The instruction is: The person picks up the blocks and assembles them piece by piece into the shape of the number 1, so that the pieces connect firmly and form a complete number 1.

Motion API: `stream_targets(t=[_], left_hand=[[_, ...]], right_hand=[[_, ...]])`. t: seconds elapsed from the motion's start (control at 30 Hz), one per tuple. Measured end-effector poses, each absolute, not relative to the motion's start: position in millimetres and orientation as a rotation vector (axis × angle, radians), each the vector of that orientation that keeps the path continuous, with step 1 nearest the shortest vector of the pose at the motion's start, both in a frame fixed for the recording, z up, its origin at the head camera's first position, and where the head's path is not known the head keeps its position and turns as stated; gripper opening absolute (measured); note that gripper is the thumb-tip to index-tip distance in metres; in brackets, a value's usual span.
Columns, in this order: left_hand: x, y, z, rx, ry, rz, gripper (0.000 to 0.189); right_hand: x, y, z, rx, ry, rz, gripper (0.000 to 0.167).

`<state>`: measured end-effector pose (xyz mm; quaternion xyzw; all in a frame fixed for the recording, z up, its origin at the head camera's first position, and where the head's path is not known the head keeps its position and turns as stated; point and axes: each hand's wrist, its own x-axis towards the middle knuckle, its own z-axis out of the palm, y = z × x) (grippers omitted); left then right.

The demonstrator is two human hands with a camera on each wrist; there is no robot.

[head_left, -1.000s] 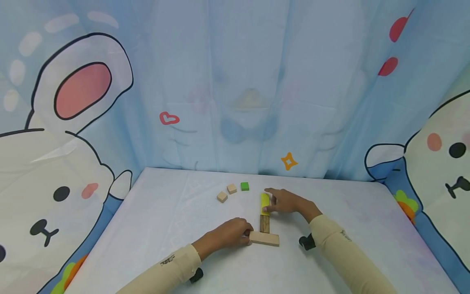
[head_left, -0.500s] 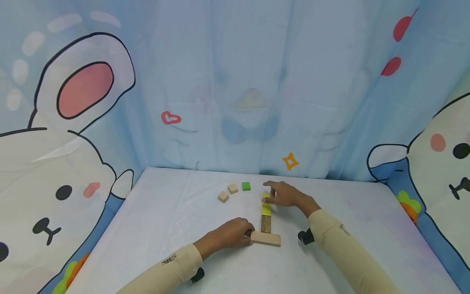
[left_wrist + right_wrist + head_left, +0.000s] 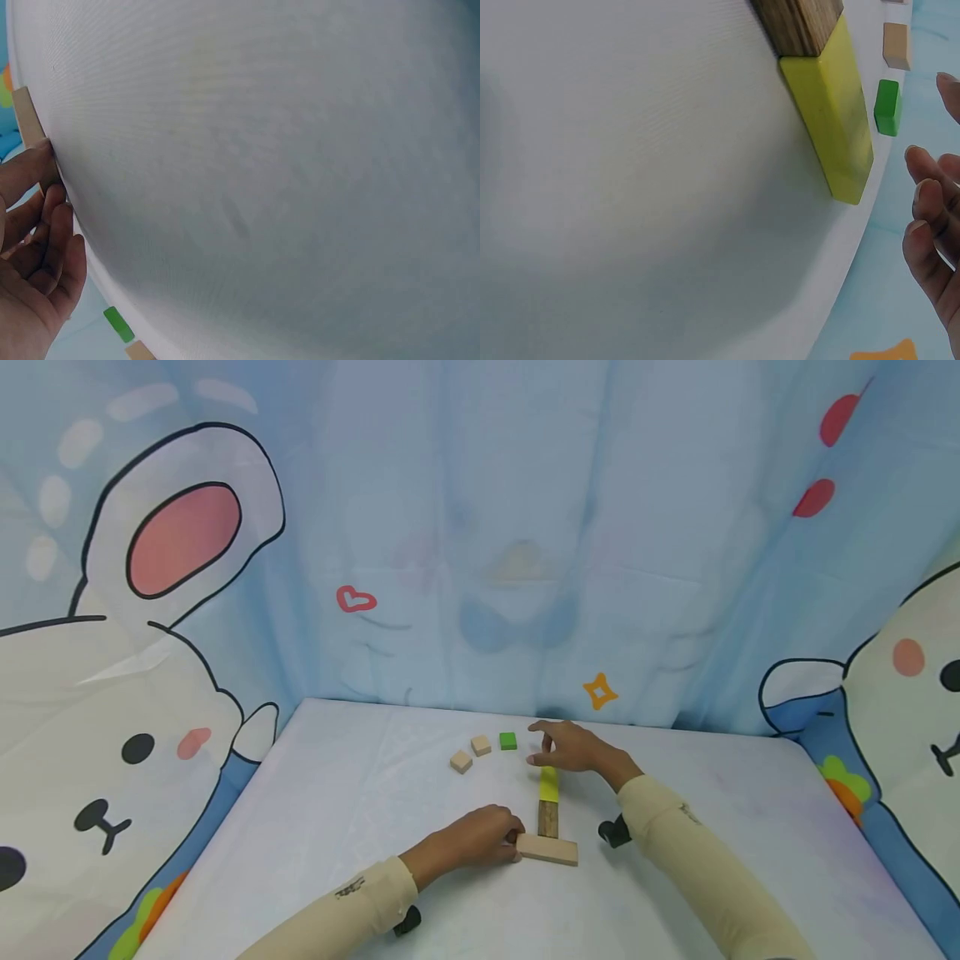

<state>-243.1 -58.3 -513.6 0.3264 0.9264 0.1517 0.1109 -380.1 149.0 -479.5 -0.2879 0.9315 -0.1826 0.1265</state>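
Observation:
With thumb and fingertips, my left hand (image 3: 480,837) pinches the left end of a pale wooden plank (image 3: 549,850), which lies crosswise on the table. A dark brown wooden block (image 3: 548,820) extends away from the plank's far side. Beyond it, end to end, lies a yellow block (image 3: 836,120). My right hand (image 3: 572,747) hovers past the yellow block's far end, thumb and fingers apart and holding nothing. In the right wrist view, a gap separates its fingers from the yellow block. A small green block (image 3: 508,741) sits just left of that hand.
Two small pale wooden blocks, a nearer one (image 3: 461,762) and a farther one (image 3: 481,745), lie left of the green block. White cloth covers the table (image 3: 360,793). A printed blue curtain (image 3: 480,610) hangs behind the table's far edge.
My right hand has let go of the yellow block and moved away and leftward toward the green block. My left hand keeps its pinch on the plank. The view has shifted slightly.

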Motion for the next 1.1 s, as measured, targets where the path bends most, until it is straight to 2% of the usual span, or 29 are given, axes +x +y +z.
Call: stream_targets(t=[1.1], left_hand=[[-246.5,-62.0,-514.8,0.959,2.707,0.490,0.029]], right_hand=[[-410.8,112.8,-483.0,-0.717,2.689,-0.411,0.073]])
